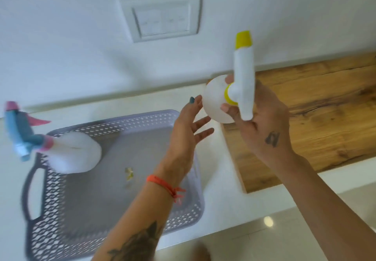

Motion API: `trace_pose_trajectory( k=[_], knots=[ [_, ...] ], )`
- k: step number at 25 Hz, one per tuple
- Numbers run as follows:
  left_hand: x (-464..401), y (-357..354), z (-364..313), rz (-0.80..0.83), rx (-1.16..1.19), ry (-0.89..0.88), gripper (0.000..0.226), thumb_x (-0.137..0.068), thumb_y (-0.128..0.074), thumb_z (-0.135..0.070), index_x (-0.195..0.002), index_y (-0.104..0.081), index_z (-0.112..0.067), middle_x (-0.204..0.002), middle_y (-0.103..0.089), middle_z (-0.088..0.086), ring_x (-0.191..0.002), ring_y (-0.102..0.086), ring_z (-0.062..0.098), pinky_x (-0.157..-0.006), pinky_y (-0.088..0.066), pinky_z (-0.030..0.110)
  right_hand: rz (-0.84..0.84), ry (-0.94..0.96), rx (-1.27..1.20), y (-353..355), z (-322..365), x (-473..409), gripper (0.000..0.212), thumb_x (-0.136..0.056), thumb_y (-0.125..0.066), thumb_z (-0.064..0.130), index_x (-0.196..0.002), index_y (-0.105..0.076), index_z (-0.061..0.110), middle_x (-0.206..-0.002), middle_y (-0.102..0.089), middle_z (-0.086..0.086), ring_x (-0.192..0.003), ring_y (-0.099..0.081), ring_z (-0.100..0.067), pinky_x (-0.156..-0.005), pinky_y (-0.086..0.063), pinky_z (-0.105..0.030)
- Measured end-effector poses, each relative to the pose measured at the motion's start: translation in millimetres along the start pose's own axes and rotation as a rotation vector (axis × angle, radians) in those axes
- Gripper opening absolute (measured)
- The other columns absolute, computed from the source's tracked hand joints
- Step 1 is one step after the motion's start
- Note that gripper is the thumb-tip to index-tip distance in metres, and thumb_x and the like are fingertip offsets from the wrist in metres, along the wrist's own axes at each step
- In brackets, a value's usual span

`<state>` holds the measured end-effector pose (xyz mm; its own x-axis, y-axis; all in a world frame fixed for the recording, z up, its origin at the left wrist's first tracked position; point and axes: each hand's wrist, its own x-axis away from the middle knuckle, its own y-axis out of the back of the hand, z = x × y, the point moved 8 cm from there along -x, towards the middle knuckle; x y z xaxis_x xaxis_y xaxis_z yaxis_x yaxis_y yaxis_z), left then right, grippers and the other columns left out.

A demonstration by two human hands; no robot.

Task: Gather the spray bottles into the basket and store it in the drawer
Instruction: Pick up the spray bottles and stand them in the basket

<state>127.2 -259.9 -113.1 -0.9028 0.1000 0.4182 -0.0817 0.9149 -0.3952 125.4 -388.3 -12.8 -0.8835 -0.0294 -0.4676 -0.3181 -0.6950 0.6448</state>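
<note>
1. the yellow-capped bottle (pixel 215 102) is gripped at its neck by the right hand (pixel 262 122), up off the counter.
2. the left hand (pixel 189 126) is spread loose beside it, holding nothing.
3. the basket (pixel 181 218) sits under the left forearm, the pink-and-blue bottle (pixel 73 155) already inside at its far-left end.
4. best lowered into the bare patch under the left palm, laid flat, probably.

Most of the basket (pixel 114 179) floor is bare, so there's room to drop in from above on the right and front side. The blue-and-pink spray bottle (pixel 67 155) hogs the back-left corner, its trigger head sticking out over the rim. The left hand (pixel 183 136) hangs open over the right rim, partly blocking that side. A small yellowish scrap (pixel 129 173) lies mid-floor. The white tabletop (pixel 221 197) strip right of the basket is passable.
</note>
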Motion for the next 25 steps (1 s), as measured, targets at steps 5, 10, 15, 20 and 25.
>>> trace_pose_trajectory(
  k=[5, 10, 15, 20, 25],
  knots=[
    [60.8, 83.9, -4.4, -0.197, 0.129, -0.109, 0.039, -0.091, -0.051, -0.017, -0.129, -0.051, -0.026, -0.132, -0.056, -0.011, -0.117, -0.058, 0.011, -0.098, -0.050, 0.034, -0.037, -0.128, -0.233, -58.2, 61.6, 5.3, 0.041, -0.081, -0.065, 0.030, -0.118, -0.057, 0.016, -0.103, -0.063, 0.014, -0.095, -0.058, -0.002, -0.081, -0.042, -0.008],
    [81.8, 157.8, 20.4, -0.368, 0.276, 0.036, 0.051, -0.092, -0.036, 0.003, -0.141, -0.037, -0.011, -0.146, -0.043, -0.002, -0.127, -0.048, 0.017, -0.104, -0.043, 0.035, 0.200, -0.231, -0.259, -155.6, 84.4, 33.1, 0.042, -0.080, -0.068, 0.024, -0.118, -0.057, 0.010, -0.096, -0.059, 0.009, -0.087, -0.051, 0.002, -0.072, -0.039, -0.005],
    [75.2, 192.2, 28.8, -0.451, 0.389, 0.108, 0.049, -0.090, -0.035, 0.007, -0.136, -0.042, -0.010, -0.121, -0.056, -0.011, -0.118, -0.052, 0.017, -0.096, -0.045, 0.031, 0.265, -0.239, -0.222, -199.5, 89.9, 49.1, 0.039, -0.079, -0.066, 0.026, -0.114, -0.059, 0.010, -0.090, -0.063, 0.005, -0.068, -0.048, -0.001, -0.064, -0.037, -0.001],
    [72.6, 205.9, 29.6, -0.454, 0.343, 0.115, 0.040, -0.089, -0.037, 0.006, -0.102, -0.060, -0.024, -0.092, -0.063, -0.019, -0.094, -0.058, 0.007, -0.088, -0.050, 0.024, 0.271, -0.219, -0.215, -217.0, 98.0, 53.8, 0.036, -0.079, -0.065, 0.027, -0.113, -0.058, 0.016, -0.086, -0.059, 0.011, -0.069, -0.051, 0.001, -0.063, -0.040, -0.009],
    [72.9, 210.4, 32.6, -0.461, 0.351, 0.136, 0.039, -0.088, -0.038, 0.006, -0.102, -0.061, -0.022, -0.080, -0.066, -0.018, -0.082, -0.059, 0.005, -0.084, -0.052, 0.020, 0.264, -0.137, -0.166, -220.3, 106.4, 51.0, 0.031, -0.082, -0.065, 0.024, -0.111, -0.056, 0.018, -0.084, -0.057, 0.010, -0.073, -0.055, -0.012, -0.062, -0.043, -0.024]
  ],
)
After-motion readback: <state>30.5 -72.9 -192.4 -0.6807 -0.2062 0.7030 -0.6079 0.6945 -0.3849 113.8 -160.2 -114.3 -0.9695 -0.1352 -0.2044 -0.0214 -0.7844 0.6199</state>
